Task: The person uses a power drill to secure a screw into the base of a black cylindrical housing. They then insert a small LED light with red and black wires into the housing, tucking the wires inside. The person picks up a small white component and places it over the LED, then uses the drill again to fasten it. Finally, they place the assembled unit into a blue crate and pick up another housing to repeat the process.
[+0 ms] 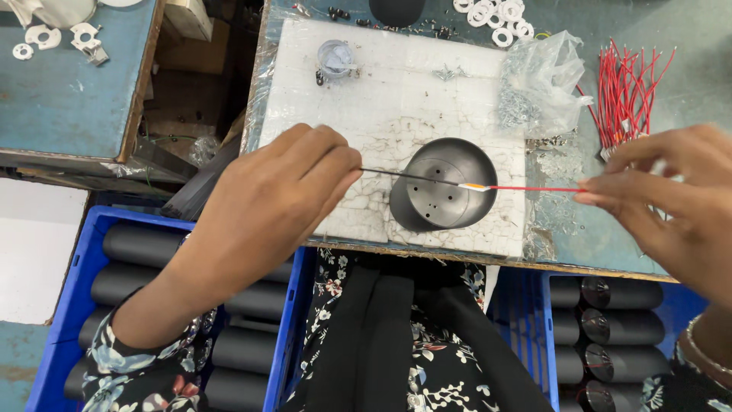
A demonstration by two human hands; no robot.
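Two hands stretched a thin wire above a black metal cup.

The left hand [282, 191] pinched the black end of the wire [473, 185] and the right hand [671, 198] pinched its red end, over the round cup [442, 187] on a cracked white foam board [396, 99]. At 1 o'clock lay a crumpled clear bag [545, 76] and a bundle of red wires [629, 88]; at 11 o'clock, a small clear lid [335, 57]. Blue crates [69, 305] with dark tubes stood at 6 o'clock, beside the worn blue-green table [610, 244].

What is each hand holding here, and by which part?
The left hand pinches the black end of a thin wire; the right hand pinches its red end, stretching it over the black cup.
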